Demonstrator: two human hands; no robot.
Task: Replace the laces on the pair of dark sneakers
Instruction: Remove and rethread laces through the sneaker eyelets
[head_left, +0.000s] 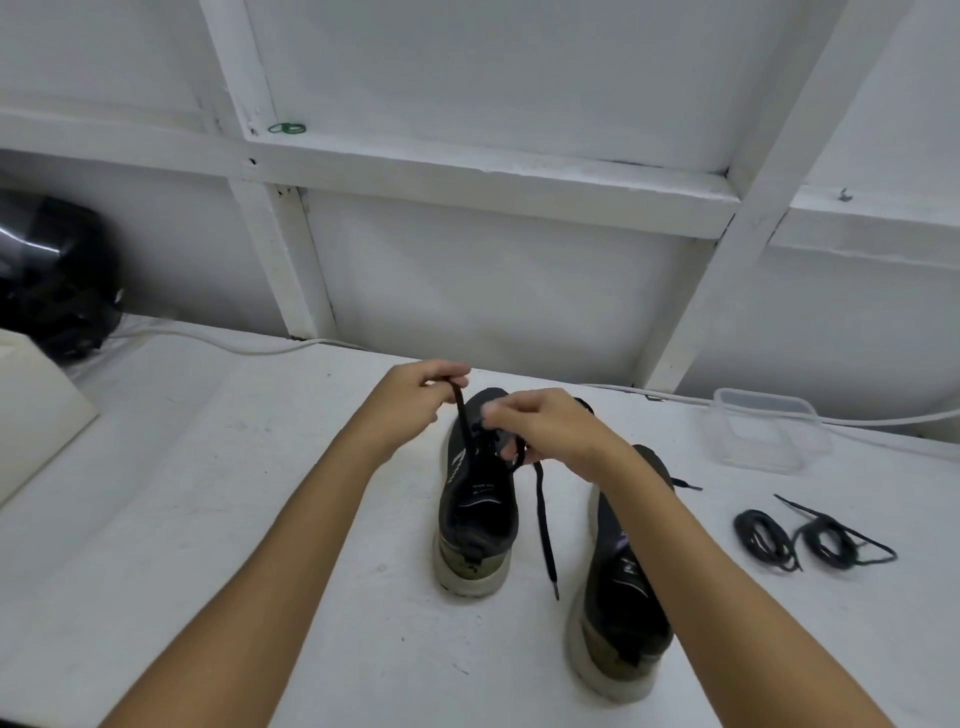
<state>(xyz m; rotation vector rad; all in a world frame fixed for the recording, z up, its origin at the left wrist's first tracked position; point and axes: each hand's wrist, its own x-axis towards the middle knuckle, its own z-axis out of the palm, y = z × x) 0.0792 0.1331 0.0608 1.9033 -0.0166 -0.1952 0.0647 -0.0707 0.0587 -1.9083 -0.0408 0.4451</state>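
Two dark sneakers with pale soles stand heel-toward-me on the white table: the left sneaker (477, 512) and the right sneaker (621, 597), partly under my right forearm. My left hand (415, 395) pinches one end of a black lace (461, 415) and holds it up taut above the left sneaker's eyelets. Over that shoe's tongue, my right hand (545, 426) grips the lace near the eyelets. The lace's other end (545, 530) hangs down between the two shoes. Two coiled black laces (810, 538) lie on the table to the right.
A clear plastic container (766, 436) sits at the right rear. A white cable (234, 343) runs along the wall base. A dark rounded object (52, 275) and a cream block (36, 400) stand at the far left. The white panelled wall (493, 286) stands close behind.
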